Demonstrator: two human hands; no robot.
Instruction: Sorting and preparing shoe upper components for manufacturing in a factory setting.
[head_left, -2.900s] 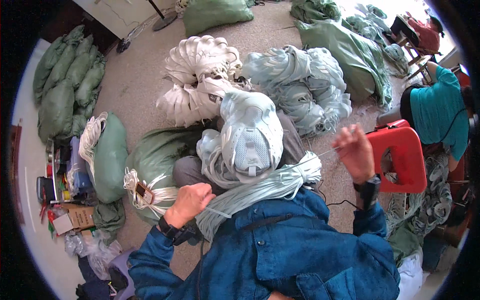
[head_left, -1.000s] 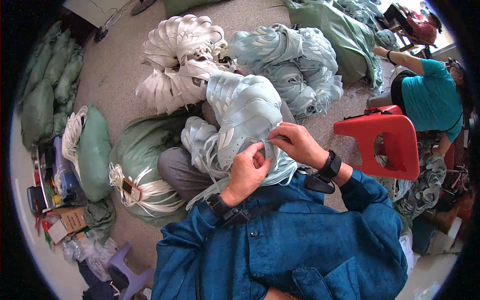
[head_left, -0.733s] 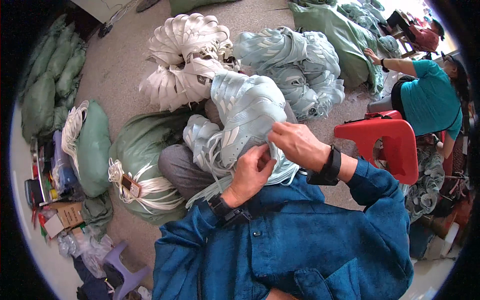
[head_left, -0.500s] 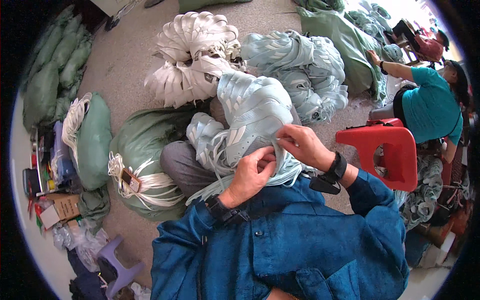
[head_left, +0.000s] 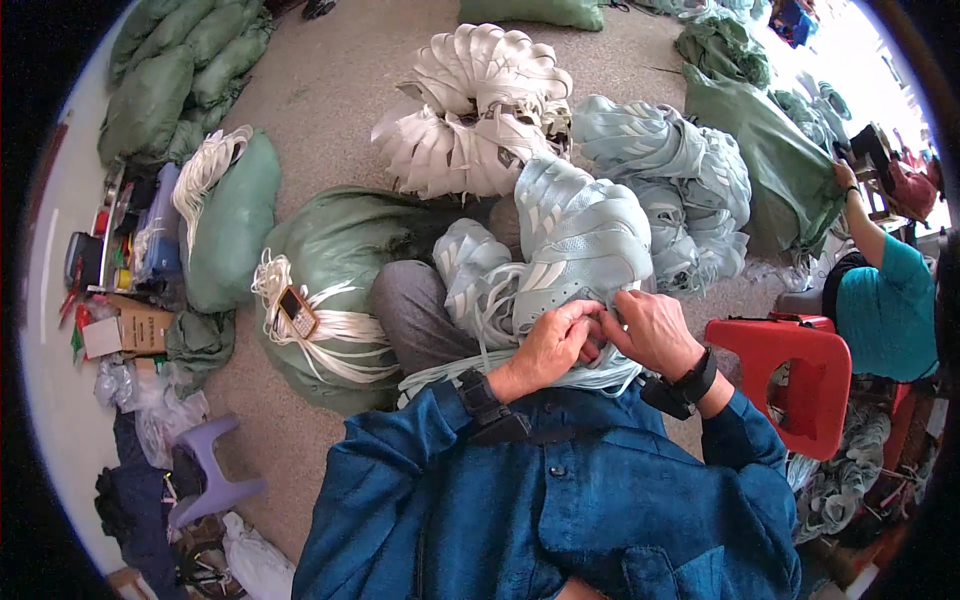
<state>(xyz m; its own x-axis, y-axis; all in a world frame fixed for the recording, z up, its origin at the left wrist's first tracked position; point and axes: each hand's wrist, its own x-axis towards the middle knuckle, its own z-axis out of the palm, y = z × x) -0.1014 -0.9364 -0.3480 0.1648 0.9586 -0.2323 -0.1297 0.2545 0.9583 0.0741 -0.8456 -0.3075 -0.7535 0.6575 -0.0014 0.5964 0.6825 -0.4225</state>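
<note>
Strong daylight enters at two o'clock — its glare bleaches that corner white. Elsewhere the light lies soft and even over the floor [head_left: 330,120], with dim shadow in the folds of the central sack [head_left: 330,235]. At nine o'clock the wall [head_left: 60,390] bows along the black rim — details there soften.

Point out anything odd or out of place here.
A small phone lies on white laces draped over the green sack nearest the left hand; that looks odd, since a device sits among work materials. I see no clear spill or damage.
</note>
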